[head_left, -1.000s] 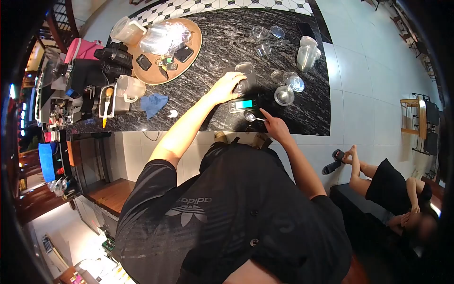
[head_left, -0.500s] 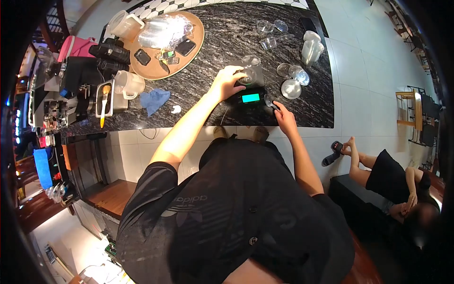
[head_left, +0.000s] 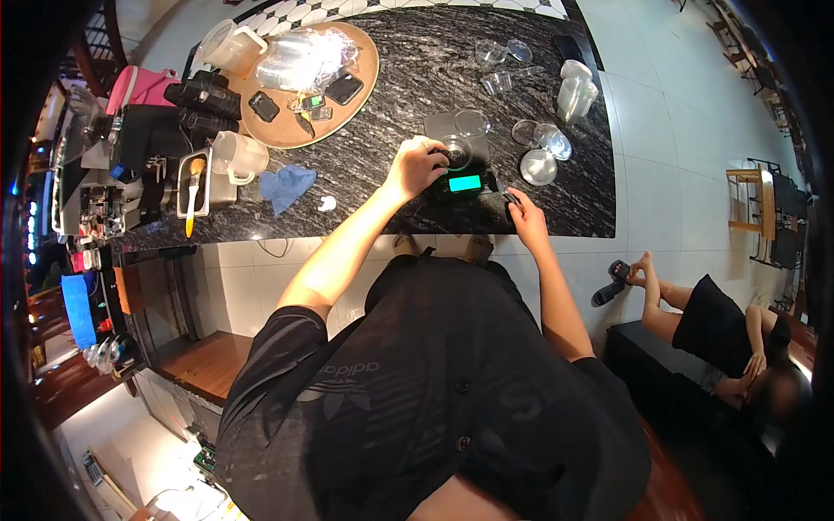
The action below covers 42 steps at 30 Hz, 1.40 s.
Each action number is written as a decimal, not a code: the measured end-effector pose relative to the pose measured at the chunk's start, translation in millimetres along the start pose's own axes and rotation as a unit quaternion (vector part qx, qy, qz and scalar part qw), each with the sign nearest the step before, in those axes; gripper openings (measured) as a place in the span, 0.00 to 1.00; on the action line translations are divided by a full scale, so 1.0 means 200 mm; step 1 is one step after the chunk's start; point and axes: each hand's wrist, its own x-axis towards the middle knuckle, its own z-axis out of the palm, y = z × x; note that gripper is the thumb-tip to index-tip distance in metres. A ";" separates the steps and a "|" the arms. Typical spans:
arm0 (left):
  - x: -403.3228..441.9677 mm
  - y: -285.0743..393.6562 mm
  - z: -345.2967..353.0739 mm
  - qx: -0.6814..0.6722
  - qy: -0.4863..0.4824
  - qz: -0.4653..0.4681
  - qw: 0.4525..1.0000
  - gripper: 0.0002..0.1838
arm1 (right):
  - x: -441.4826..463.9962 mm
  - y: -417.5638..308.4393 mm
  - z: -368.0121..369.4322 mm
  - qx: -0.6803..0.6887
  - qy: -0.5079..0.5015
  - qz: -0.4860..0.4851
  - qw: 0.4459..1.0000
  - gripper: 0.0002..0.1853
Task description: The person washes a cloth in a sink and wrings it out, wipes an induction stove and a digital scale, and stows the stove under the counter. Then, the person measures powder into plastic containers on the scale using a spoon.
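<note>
A small scale [head_left: 464, 183] with a lit green display lies near the counter's front edge. On its platform stands a clear round cup [head_left: 455, 154], and the curled fingers of my left hand [head_left: 417, 167] grip its left side. A clear round lid or dish [head_left: 472, 123] is just behind the cup. To the right of the display, my right hand [head_left: 526, 214] is closed on the handle of a spoon [head_left: 502, 188], whose bowl is beside the scale.
Clear cups and lids [head_left: 539, 167] stand to the right, with stacked containers [head_left: 575, 100] behind. At left are a round brown tray [head_left: 300, 135], a plastic jug [head_left: 239, 158], a blue cloth [head_left: 287, 187] and a brush [head_left: 193, 195]. Another person [head_left: 721, 326] sits at right.
The camera view has shifted. My left hand has moved down on the cup, and the clear round piece behind it sits further right. The spoon has moved to the right of the scale's display.
</note>
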 end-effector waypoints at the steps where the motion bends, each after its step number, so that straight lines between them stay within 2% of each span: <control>1: 0.01 0.02 -0.02 -0.001 0.002 -0.006 1.000 0.11 | 0.00 -0.01 0.00 0.004 0.002 0.003 1.000 0.18; 5: 0.03 0.06 -0.07 -0.007 0.007 -0.017 1.000 0.13 | 0.02 -0.01 -0.03 -0.008 -0.005 0.011 1.000 0.18; 12: 0.05 0.07 -0.12 -0.031 0.029 -0.040 0.998 0.13 | 0.07 0.10 -0.02 0.001 0.045 -0.020 0.999 0.16; 14: 0.01 0.07 -0.11 -0.037 0.109 -0.076 0.991 0.13 | 0.07 0.09 -0.02 -0.007 0.042 -0.055 0.998 0.15; 15: -0.02 0.07 -0.10 -0.038 0.107 -0.075 0.991 0.13 | 0.06 0.09 -0.02 -0.006 0.043 -0.054 0.998 0.15; 17: -0.11 0.05 -0.06 -0.097 0.165 -0.131 0.973 0.11 | 0.03 0.01 -0.05 -0.052 -0.003 0.005 0.999 0.15; 18: -0.18 0.07 -0.03 -0.121 0.151 -0.190 0.963 0.09 | 0.03 0.02 -0.05 -0.052 -0.003 0.006 0.999 0.15; 19: -0.22 0.13 -0.05 -0.145 0.085 -0.265 0.949 0.10 | 0.02 0.02 -0.04 -0.084 -0.024 -0.014 0.996 0.16; 21: -0.35 0.14 0.05 -0.065 0.053 -0.202 0.976 0.15 | 0.00 0.02 -0.03 -0.117 -0.047 -0.033 0.991 0.17; 23: -0.42 0.19 0.07 -0.033 -0.047 -0.203 0.978 0.27 | -0.01 -0.01 -0.01 -0.143 -0.083 -0.086 0.982 0.20; 25: -0.43 0.23 0.11 -0.022 -0.097 -0.214 0.972 0.33 | -0.03 -0.03 0.01 -0.145 -0.084 -0.087 0.982 0.19; 26: -0.43 0.24 0.12 -0.022 -0.097 -0.216 0.971 0.33 | -0.03 -0.03 0.02 -0.146 -0.084 -0.100 0.981 0.18; 28: -0.41 0.26 0.14 0.031 -0.165 -0.238 0.956 0.35 | -0.05 -0.05 0.03 -0.148 -0.086 -0.114 0.979 0.18; 30: -0.38 0.27 0.15 0.052 -0.171 -0.241 0.954 0.36 | -0.06 -0.07 0.03 -0.147 -0.118 -0.089 0.978 0.17; 38: -0.34 0.28 0.15 0.119 -0.198 -0.205 0.951 0.40 | -0.09 0.00 0.01 -0.147 -0.108 -0.078 0.980 0.17; 42: -0.29 0.30 0.15 0.109 -0.232 -0.256 0.932 0.40 | -0.09 0.00 0.00 -0.144 -0.113 -0.074 0.980 0.17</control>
